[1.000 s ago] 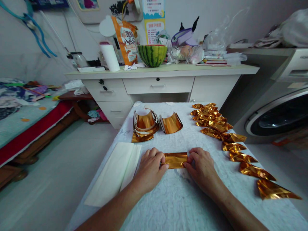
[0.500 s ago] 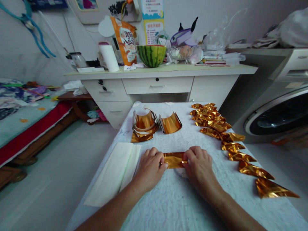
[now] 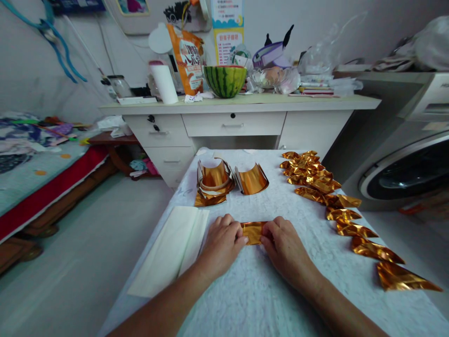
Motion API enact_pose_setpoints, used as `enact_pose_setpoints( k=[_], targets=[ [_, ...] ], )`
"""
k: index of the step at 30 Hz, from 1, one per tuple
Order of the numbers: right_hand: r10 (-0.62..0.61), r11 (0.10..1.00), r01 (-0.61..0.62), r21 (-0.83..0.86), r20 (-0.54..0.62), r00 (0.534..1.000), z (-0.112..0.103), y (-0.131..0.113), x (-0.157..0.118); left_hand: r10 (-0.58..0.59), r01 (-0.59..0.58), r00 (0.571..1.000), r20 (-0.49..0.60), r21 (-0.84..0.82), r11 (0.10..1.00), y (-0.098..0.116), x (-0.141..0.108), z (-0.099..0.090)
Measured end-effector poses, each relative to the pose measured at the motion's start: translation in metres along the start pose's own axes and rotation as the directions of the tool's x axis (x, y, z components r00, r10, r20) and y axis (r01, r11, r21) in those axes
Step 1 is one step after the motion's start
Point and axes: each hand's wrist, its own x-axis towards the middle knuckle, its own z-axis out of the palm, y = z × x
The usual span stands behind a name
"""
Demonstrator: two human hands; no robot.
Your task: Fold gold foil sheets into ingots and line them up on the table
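A small strip of shiny gold foil paper (image 3: 253,233) lies between my hands, low over the cloth-covered table. My left hand (image 3: 224,241) pinches its left end, thumb in front and fingers curled behind. At the opposite end my right hand (image 3: 283,245) is closed in the same way, covering that edge. Beyond them stand a curved stack of gold foil sheets (image 3: 214,178) and, to its right, a smaller curved stack (image 3: 251,180). Several folded gold foil pieces (image 3: 345,228) run in a row down the table's right side.
Folded white paper sheets (image 3: 168,252) lie left of my left hand on the table (image 3: 245,299). A desk (image 3: 245,106) behind carries half a watermelon (image 3: 225,80) and an orange pouch (image 3: 187,61). At right stands a washing machine (image 3: 393,121); a bed (image 3: 52,182) is at left.
My right hand has shifted inward along the foil strip, so less gold shows between the hands. The left hand keeps its pinch. The whole view has shifted slightly.
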Motion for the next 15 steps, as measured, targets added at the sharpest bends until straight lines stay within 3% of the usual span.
enact_pose_setpoints(
  k=[15],
  targets=[
    [0.025,0.997,-0.024,-0.08,0.008,1.0,-0.002,-0.003,0.0016,0.001,-0.002,1.0,0.006,0.059,0.998,0.0008,0.0012,0.0007]
  ],
)
